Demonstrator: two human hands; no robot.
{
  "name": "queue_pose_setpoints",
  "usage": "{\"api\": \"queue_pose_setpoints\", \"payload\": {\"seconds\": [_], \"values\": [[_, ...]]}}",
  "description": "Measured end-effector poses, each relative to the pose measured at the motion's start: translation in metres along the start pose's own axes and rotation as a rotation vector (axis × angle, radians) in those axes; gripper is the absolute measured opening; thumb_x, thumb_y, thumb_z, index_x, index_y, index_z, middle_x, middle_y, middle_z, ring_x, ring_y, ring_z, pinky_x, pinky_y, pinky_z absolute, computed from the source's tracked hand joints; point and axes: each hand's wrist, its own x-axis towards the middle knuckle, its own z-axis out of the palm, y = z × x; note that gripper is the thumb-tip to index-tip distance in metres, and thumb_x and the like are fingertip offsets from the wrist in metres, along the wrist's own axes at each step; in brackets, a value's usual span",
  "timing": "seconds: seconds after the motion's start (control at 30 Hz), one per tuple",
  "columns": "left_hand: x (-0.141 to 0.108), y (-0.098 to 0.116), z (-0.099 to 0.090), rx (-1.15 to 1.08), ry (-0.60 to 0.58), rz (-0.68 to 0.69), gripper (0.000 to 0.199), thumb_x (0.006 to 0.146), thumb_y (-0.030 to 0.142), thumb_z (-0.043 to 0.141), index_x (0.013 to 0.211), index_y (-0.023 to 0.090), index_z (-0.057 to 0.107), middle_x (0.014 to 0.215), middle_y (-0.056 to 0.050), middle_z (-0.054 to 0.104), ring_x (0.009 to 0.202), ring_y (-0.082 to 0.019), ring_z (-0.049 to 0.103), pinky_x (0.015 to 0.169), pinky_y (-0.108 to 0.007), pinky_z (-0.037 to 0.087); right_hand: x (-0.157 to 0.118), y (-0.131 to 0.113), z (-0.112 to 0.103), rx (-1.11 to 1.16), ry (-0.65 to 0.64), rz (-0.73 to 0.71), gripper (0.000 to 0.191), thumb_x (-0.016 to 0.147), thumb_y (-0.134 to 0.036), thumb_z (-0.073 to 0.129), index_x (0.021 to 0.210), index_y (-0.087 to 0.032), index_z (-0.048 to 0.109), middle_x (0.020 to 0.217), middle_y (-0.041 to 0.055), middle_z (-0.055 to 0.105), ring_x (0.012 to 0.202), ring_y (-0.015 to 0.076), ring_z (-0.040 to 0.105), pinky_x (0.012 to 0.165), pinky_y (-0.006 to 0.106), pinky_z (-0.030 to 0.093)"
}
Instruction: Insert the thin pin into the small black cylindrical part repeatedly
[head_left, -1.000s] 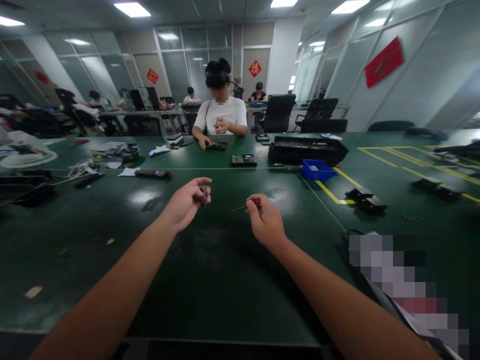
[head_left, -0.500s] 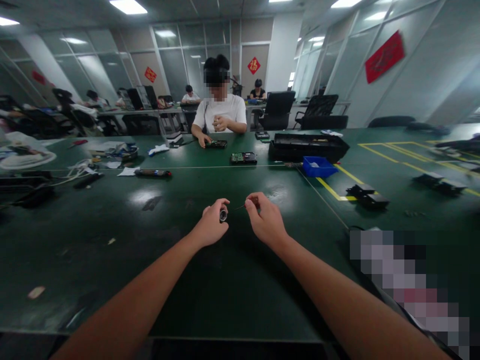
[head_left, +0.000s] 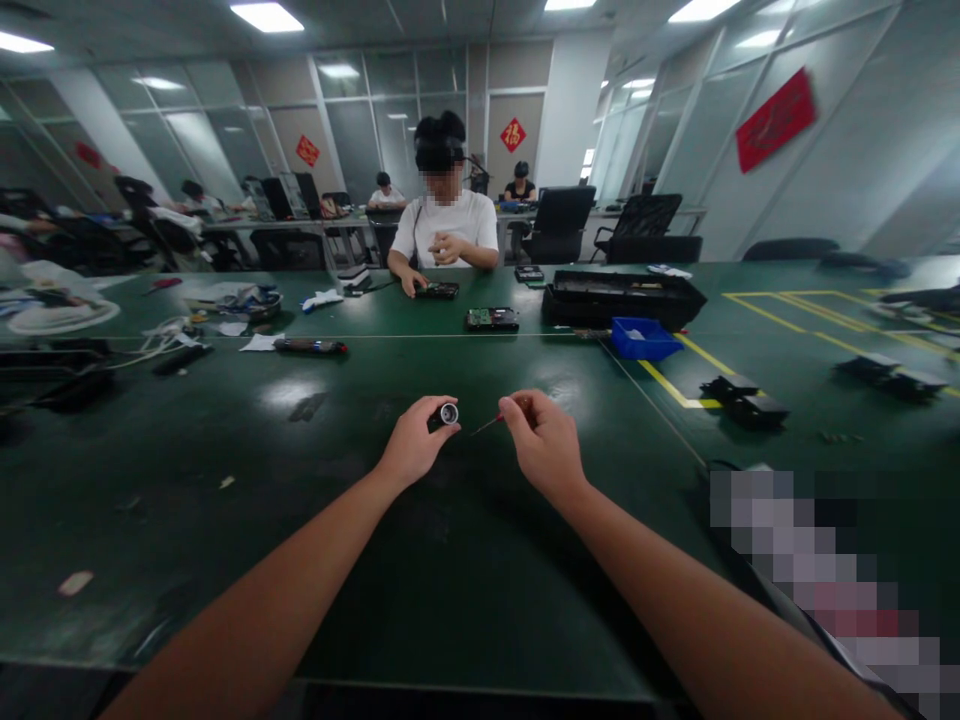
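My left hand (head_left: 411, 440) is closed around a short black tube (head_left: 436, 419), rather like a flashlight body. Its round silver-rimmed end (head_left: 449, 413) faces me; the rest is hidden by fingers and palm. In my right hand (head_left: 546, 435) is a slim screwdriver (head_left: 487, 425), pinched by its red handle. The thin metal shaft points left and down toward the tube, with a small gap between them. Both hands are above the middle of the green table (head_left: 420, 600).
Across the table, a person in a white shirt (head_left: 469, 220) has one hand at a dark device (head_left: 437, 290). Nearer lie a circuit board (head_left: 491, 319), a long black tray (head_left: 622, 297) and a blue bin (head_left: 645, 340). Cables (head_left: 161, 345) and a dark cylindrical tool (head_left: 311, 346) lie left.
My left hand has turned the tube so its silver-rimmed end shows more fully, and raised it slightly. The screwdriver now tilts more downward, with more of its red handle visible.
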Motion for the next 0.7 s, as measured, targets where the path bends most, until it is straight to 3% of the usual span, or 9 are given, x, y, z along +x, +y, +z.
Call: {"api": "queue_pose_setpoints", "payload": {"seconds": [0.17, 0.43, 0.57, 0.7], "values": [[-0.0004, 0.0021, 0.0007, 0.005, -0.012, 0.035, 0.034, 0.084, 0.022, 0.071, 0.118, 0.021, 0.066, 0.123, -0.007, 0.065, 0.117, -0.024, 0.058, 0.105, -0.042, 0.042, -0.0007, 0.0061, 0.0053, 0.247, 0.009, 0.048, 0.026, 0.098, -0.042, 0.051, 0.105, -0.020, 0.063, 0.085, 0.0036, 0.071, 0.057, 0.0139, 0.061, 0.055, 0.028, 0.048], [-0.0016, 0.0042, 0.0010, 0.008, -0.018, 0.070, 0.033, 0.084, 0.020, 0.071, 0.117, 0.023, 0.067, 0.121, -0.005, 0.066, 0.116, -0.022, 0.059, 0.105, -0.040, 0.043, -0.0013, 0.0071, 0.0082, 0.159, -0.044, 0.031, 0.025, 0.097, -0.041, 0.052, 0.107, -0.021, 0.063, 0.085, 0.0036, 0.073, 0.063, 0.0158, 0.064, 0.061, 0.030, 0.049], [-0.0018, 0.0030, 0.0002, 0.008, -0.017, 0.065, 0.034, 0.084, 0.021, 0.072, 0.117, 0.023, 0.067, 0.121, -0.005, 0.066, 0.116, -0.022, 0.059, 0.105, -0.041, 0.044, 0.0003, 0.0067, 0.0050, 0.017, -0.029, -0.038, 0.026, 0.095, -0.045, 0.058, 0.090, -0.021, 0.068, 0.080, 0.0032, 0.071, 0.069, 0.0177, 0.064, 0.065, 0.031, 0.047], [-0.0018, 0.0012, 0.0000, 0.013, -0.019, 0.078, 0.034, 0.084, 0.022, 0.073, 0.118, 0.024, 0.067, 0.121, -0.004, 0.065, 0.115, -0.022, 0.060, 0.105, -0.040, 0.044, 0.0015, 0.0076, 0.0047, -0.073, 0.029, -0.137, 0.037, 0.091, -0.046, 0.063, 0.065, -0.021, 0.060, 0.082, 0.0044, 0.067, 0.078, 0.0188, 0.063, 0.073, 0.033, 0.047]]}}
